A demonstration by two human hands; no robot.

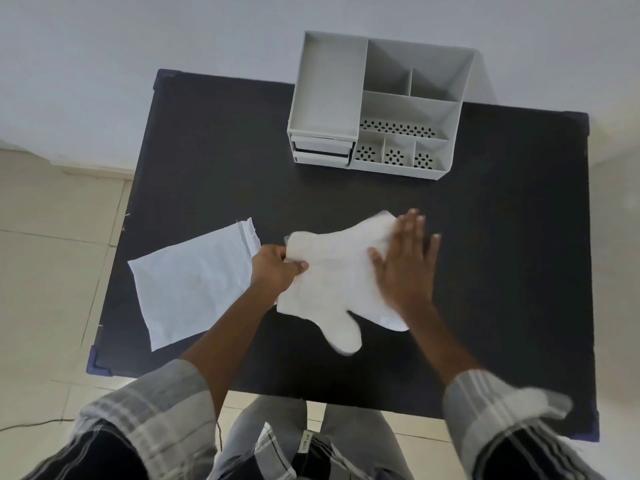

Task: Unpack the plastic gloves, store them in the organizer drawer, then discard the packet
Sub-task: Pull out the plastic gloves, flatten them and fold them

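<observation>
The left hand (277,268) is curled tight, thumb and fingers pinching the left edge of the stack of plastic gloves (332,282). The right hand (405,268) is spread wide and flat, palm down, pressing on the right part of the stack, fingers pointing away toward the far side of the bench (502,237).

The gloves lie flat in the middle of the dark bench, a pale white hand-shaped bundle. Their long axis runs roughly left to right, tilted a little, with the cuff end at the left under the pinch and the finger end under the flat palm. One lobe, the thumb shape, sticks out toward the near edge.

Just left of the gloves sits the packet (194,282), a flat white pouch lying on the bench, its torn mouth at the far right corner, close to the left hand's knuckles. It lies slanted, one corner nearing the bench's near left corner.

Well apart, at the far edge, stands the grey organizer (381,105), open compartments on top, its drawers (322,152) facing the person at the lower left of its front.
</observation>
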